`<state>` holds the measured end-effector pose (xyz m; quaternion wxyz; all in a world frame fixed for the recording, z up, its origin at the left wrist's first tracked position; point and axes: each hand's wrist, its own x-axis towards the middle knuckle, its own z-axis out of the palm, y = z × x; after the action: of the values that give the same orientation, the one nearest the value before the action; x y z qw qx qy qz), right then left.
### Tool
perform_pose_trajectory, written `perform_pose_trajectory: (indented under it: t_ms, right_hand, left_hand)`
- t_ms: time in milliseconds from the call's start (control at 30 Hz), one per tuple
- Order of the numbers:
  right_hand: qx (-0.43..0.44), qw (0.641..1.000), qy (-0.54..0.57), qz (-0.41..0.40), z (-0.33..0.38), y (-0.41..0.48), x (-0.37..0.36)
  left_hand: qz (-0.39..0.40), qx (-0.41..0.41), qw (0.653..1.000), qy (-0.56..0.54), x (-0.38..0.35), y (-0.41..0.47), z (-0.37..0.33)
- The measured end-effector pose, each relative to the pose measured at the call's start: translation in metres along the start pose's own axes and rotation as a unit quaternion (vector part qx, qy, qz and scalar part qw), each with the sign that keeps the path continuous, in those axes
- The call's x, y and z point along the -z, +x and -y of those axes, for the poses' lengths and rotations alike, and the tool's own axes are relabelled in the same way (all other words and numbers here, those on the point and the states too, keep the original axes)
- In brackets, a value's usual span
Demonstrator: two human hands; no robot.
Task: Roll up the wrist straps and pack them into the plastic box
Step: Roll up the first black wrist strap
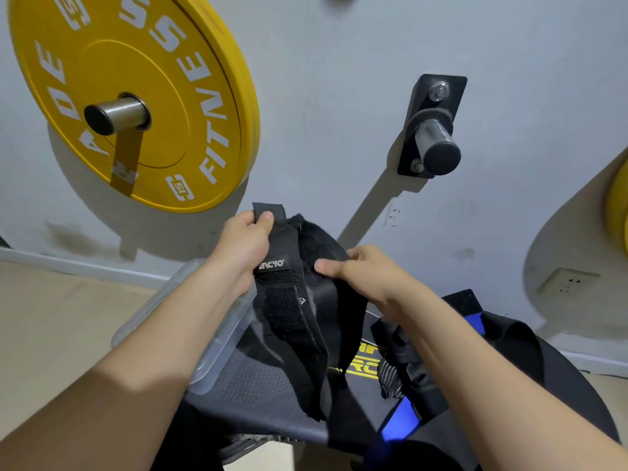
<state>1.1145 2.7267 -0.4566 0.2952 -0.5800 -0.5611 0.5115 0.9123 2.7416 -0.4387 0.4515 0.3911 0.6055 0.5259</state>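
A black wrist strap (295, 314) with a white logo tag hangs between both hands above a dark bench. My left hand (244, 253) grips its upper end, thumb pressed on the strap's top tab. My right hand (363, 270) pinches the strap's other side at mid height, and the loose ends dangle below. A clear plastic box (221, 348) sits on the bench under my left forearm, partly hidden by it. More black straps (404, 365), one with blue parts, lie on the bench under my right forearm.
The dark padded bench (258, 385) with yellow lettering fills the lower middle. A yellow weight plate (136, 79) hangs on a wall peg at upper left. An empty black wall peg (435, 144) sticks out at upper right. Another yellow plate's edge (620, 212) shows far right.
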Motion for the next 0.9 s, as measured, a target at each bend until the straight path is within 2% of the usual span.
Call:
perform_pose_trajectory:
  t_ms: [100,200,300,367,467,567,733,900]
  right_hand:
    - [0.003,0.987,0.159,-0.020,0.007,0.002,0.005]
    - [-0.009,0.971,0.231,-0.065,0.011,0.005,0.008]
    - [-0.015,0.962,0.270,-0.044,0.014,0.006,0.013]
    - [0.000,0.959,0.282,-0.014,0.014,0.006,0.014]
    - [0.027,0.949,0.313,-0.001,0.017,0.006,0.013]
    - [0.043,0.937,0.347,0.025,0.022,0.004,0.010]
    - [0.046,0.948,0.312,-0.030,0.026,0.004,0.004]
    - [0.053,0.958,0.277,0.057,0.023,-0.003,0.003]
  left_hand:
    - [0.015,0.026,0.999,-0.022,0.007,0.003,0.001]
    - [-0.016,0.018,1.000,-0.006,0.011,0.008,-0.002]
    - [0.003,0.053,0.998,0.016,0.016,0.005,-0.006]
    - [0.071,0.073,0.993,0.053,0.015,-0.002,-0.004]
    - [0.179,0.058,0.976,0.110,0.014,-0.009,0.001]
    - [0.255,0.024,0.965,0.064,0.014,-0.011,0.004]
    - [0.269,-0.013,0.963,0.000,0.013,-0.013,0.001]
    - [0.264,-0.032,0.964,0.024,0.012,-0.015,0.000]
